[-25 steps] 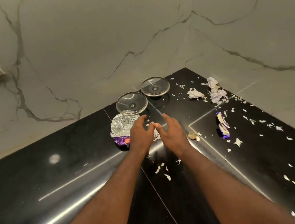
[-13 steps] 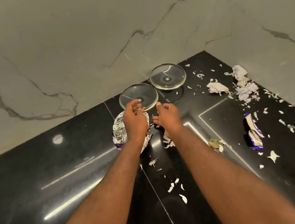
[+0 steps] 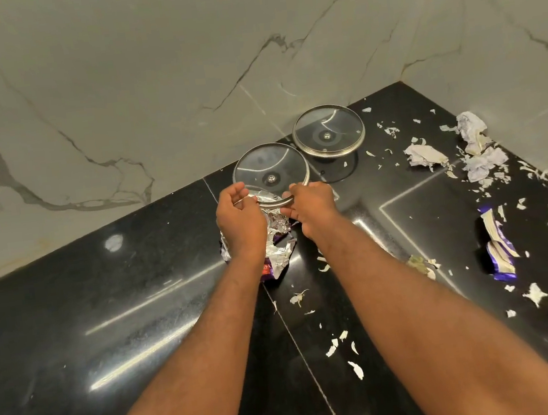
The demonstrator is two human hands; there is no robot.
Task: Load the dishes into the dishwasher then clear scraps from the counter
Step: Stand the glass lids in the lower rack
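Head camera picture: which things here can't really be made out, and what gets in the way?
Head view:
- Nearer round glass lid with a metal rim: near edge covered by left hand and right hand; lifted or resting, cannot tell.
- Crumpled silver foil wrapper: mostly hidden under the left hand.
- Torn purple wrapper: print too small to read.

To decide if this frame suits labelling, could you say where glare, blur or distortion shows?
Head view: glare streaks cross the counter at the left. Head view: the glass lid, held by left hand and right hand, has a sharp rim. Head view: paper scraps crisp, forearms stretched by the wide lens.
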